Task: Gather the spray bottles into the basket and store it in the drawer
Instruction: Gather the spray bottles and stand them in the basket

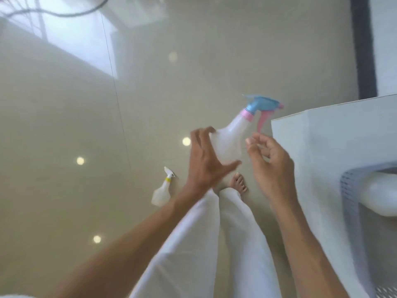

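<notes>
Both bare forearms reach forward. The left hand (206, 158) grips a spray bottle (229, 143); the right hand (271, 164) hovers beside it, fingers loosely curled.

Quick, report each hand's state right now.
Left hand: holding the spray bottle by its body.
Right hand: open, loosely curled, holding nothing, close beside the bottle.

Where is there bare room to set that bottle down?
The white top is bare between its left edge and the basket. The floor is open left of the small bottle. It is crowded round the foot, and the basket already holds a white bottle. The left hand grips the blue-headed bottle; the right hand hovers beside it.
</notes>
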Demonstrator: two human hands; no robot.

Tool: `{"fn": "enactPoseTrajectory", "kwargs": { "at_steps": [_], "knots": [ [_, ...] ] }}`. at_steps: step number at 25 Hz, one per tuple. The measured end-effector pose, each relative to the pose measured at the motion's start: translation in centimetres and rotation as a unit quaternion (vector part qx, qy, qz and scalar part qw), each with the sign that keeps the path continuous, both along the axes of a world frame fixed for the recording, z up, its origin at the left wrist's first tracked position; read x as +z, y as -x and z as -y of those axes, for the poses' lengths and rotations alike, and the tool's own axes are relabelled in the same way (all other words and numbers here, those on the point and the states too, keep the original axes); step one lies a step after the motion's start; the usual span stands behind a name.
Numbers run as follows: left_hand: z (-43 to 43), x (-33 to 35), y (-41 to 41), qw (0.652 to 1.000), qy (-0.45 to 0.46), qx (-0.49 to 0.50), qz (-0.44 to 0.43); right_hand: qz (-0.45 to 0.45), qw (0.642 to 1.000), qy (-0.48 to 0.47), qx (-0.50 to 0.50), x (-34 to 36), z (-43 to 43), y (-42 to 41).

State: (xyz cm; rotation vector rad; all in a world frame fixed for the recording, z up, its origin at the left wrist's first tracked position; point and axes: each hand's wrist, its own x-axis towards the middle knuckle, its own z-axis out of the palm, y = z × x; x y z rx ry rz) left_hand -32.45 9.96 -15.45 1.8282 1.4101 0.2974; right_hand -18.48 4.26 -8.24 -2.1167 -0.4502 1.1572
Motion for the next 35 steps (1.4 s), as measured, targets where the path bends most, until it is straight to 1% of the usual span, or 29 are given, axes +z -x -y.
{"fn": "enactPoseTrajectory", "kwargs": {
  "at_steps": [2, 5, 7, 9, 12, 13, 16, 18, 21, 22, 23, 26, 30, 33, 35],
  "knots": [
    [3.1, 5.6, -2.6, 0.999, -0.03, -0.015, 0.013, 0.011, 0.996, -0.005, -0.085, 4.2, 0.4, 0.8],
    [5.7, 10.8, -5.1, 0.991, -0.061, -0.103, 0.059, 0.082, 0.97, -0.025, -0.228, 8.5, 1.3, -0.3],
    [5.9, 12.4, -6.0, 0.978, -0.039, -0.17, 0.115, 0.11, 0.947, -0.043, -0.298, 9.9, 2.8, -2.2],
    [5.5, 13.3, -7.4, 0.959, 0.02, -0.236, 0.158, 0.116, 0.927, -0.078, -0.348, 10.9, 5.1, -4.4],
    [4.4, 13.6, -10.6, 0.922, 0.073, -0.353, 0.142, 0.07, 0.893, -0.197, -0.398, 11.8, 9.3, -6.4],
    [4.7, 13.5, -12.1, 0.905, 0.082, -0.394, 0.135, 0.073, 0.882, -0.218, -0.413, 12.0, 10.9, -6.7],
    [7.6, 13.0, -15.5, 0.864, 0.087, -0.476, 0.138, 0.118, 0.852, -0.221, -0.46, 11.8, 15.4, -6.4],
    [10.8, 12.7, -17.1, 0.846, 0.085, -0.509, 0.131, 0.139, 0.826, -0.213, -0.503, 11.3, 18.4, -6.3],
    [15.5, 12.0, -18.5, 0.834, 0.073, -0.534, 0.117, 0.166, 0.782, -0.205, -0.565, 10.5, 22.1, -6.5],
    [16.8, 11.8, -18.9, 0.834, 0.065, -0.536, 0.112, 0.173, 0.772, -0.21, -0.575, 10.3, 23.1, -6.8],
    [18.1, 11.5, -19.5, 0.834, 0.059, -0.537, 0.11, 0.182, 0.768, -0.215, -0.576, 9.8, 24.3, -7.3],
    [20.6, 10.5, -20.9, 0.847, 0.059, -0.52, 0.09, 0.215, 0.777, -0.202, -0.556, 8.2, 26.5, -8.2],
    [22.2, 9.2, -21.9, 0.865, 0.055, -0.495, 0.057, 0.269, 0.798, -0.141, -0.521, 6.0, 27.4, -9.1],
    [21.7, 8.5, -22.6, 0.875, 0.085, -0.476, 0.027, 0.255, 0.812, -0.109, -0.514, 4.4, 26.4, -9.2],
    [21.0, 7.9, -23.3, 0.872, 0.093, -0.48, 0.003, 0.235, 0.815, -0.089, -0.523, 3.4, 25.6, -9.2]
  ]
}}
